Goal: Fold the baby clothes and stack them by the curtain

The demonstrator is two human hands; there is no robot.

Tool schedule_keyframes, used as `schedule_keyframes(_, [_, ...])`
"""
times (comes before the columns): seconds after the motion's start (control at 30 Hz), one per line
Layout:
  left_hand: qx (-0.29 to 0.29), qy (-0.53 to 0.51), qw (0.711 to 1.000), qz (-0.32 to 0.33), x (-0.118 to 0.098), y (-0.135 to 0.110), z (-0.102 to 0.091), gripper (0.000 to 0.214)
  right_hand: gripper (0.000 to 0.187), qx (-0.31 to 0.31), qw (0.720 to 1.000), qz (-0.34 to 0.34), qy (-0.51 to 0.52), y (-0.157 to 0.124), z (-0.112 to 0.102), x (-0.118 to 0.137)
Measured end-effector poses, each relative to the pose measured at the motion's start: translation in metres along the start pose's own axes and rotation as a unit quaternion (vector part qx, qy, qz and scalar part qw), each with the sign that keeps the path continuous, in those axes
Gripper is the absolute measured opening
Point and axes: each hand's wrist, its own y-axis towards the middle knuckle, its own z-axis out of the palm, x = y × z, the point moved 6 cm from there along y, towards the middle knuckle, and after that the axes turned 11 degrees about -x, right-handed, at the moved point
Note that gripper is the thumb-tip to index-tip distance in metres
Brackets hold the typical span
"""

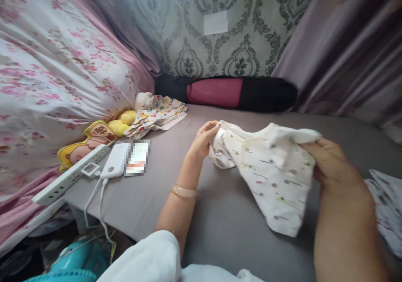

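A small white baby top point(273, 173) with a printed pattern and pale yellow trim hangs between my two hands above the grey sheet. My left hand point(205, 138), below a pale bangle point(184, 190), pinches it by its left end. At the right, my right hand point(329, 158) grips the opposite end near the shoulder, its fingers partly hidden by the cloth. The lower part of the top dangles, narrowing toward the bottom.
On the left lie a power strip point(72, 175), a white power bank point(115, 160) with cables, a blurred-out flat item point(137, 158), yellow plush toys point(125, 120) and a patterned cloth point(160, 113). A black and maroon bag point(216, 93) rests along the wall. Folded patterned clothes point(387, 206) sit at right.
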Motion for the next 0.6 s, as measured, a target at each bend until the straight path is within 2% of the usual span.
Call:
schedule_keyframes(0.07, [-0.018,0.033,0.999,0.006,-0.002,0.001,-0.007,0.032,0.044,0.033,0.995,0.087,0.032,0.000,0.008,-0.012])
schedule_keyframes(0.13, [-0.026,0.073,0.997,0.008,-0.004,0.002,-0.012,0.034,0.049,0.067,0.990,0.118,0.049,0.000,0.013,-0.018])
schedule_keyframes(0.27, [0.011,0.155,0.988,-0.005,-0.004,0.000,-0.015,0.039,0.048,0.109,0.988,0.108,0.012,0.001,0.014,-0.027])
schedule_keyframes(0.43, [0.066,0.220,0.972,-0.047,0.006,-0.004,-0.015,0.042,0.028,0.097,0.990,0.102,-0.016,0.005,0.012,-0.048])
schedule_keyframes(0.6, [0.071,0.237,0.968,-0.052,0.012,-0.003,-0.015,0.042,0.013,0.100,0.976,0.115,-0.158,0.006,0.015,-0.070])
